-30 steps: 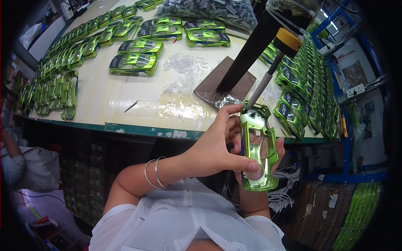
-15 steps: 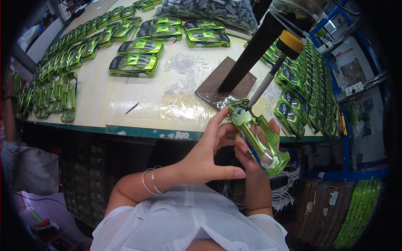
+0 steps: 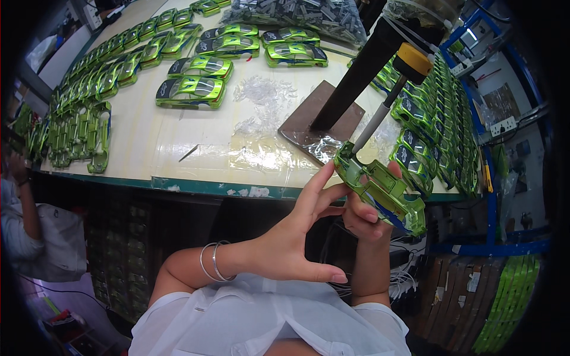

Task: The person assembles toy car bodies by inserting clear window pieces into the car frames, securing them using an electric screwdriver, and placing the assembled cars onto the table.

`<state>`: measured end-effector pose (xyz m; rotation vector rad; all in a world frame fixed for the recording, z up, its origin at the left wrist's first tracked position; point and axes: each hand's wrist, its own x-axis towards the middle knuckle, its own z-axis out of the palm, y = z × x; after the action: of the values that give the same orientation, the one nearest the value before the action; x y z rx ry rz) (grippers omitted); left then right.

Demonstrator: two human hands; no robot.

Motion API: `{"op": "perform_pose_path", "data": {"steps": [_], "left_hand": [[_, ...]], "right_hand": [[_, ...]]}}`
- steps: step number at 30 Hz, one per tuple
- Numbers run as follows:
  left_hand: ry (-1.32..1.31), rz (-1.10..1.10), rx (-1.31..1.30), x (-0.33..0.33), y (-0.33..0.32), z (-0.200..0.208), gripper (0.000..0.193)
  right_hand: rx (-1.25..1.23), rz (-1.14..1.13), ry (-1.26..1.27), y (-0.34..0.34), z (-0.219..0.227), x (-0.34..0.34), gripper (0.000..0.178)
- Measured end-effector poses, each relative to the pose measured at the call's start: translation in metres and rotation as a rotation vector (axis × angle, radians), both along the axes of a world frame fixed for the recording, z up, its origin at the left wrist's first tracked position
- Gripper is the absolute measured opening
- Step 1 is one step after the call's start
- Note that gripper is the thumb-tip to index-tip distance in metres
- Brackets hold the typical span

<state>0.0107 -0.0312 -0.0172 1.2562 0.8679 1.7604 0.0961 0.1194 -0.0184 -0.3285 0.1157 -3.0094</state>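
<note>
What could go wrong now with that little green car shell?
The grey-sleeved rod seems to reach the far end of the toy car shell; a slip might scratch it. The left grip has its index fingertip near that spot, so it could get poked. The right grip holds the shell in the air by the table's front edge, so loosening could drop it.
</note>
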Motion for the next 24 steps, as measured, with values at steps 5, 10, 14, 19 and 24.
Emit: {"op": "perform_pose_path", "data": {"steps": [5,10,14,19,24], "left_hand": [[0.022,-0.013,0.011,0.0008,-0.0010,0.0014,0.118],[0.050,-0.028,0.011,0.0023,-0.0021,0.0038,0.120],[0.061,-0.040,0.001,0.0031,-0.0017,0.0038,0.120],[0.074,-0.047,0.005,0.0028,-0.0014,0.0039,0.121],[0.083,-0.056,0.000,0.0027,-0.0010,0.0059,0.121]], "right_hand": [[-0.022,-0.033,-0.087,0.0007,0.0019,0.0029,0.066],[-0.029,0.045,-0.062,0.0041,0.0019,0.0046,0.065],[-0.015,0.068,-0.081,0.0067,0.0048,0.0058,0.066],[-0.015,0.041,-0.158,0.0071,0.0091,0.0062,0.067],[-0.012,0.085,-0.097,0.0098,0.0083,0.0052,0.067]]}}
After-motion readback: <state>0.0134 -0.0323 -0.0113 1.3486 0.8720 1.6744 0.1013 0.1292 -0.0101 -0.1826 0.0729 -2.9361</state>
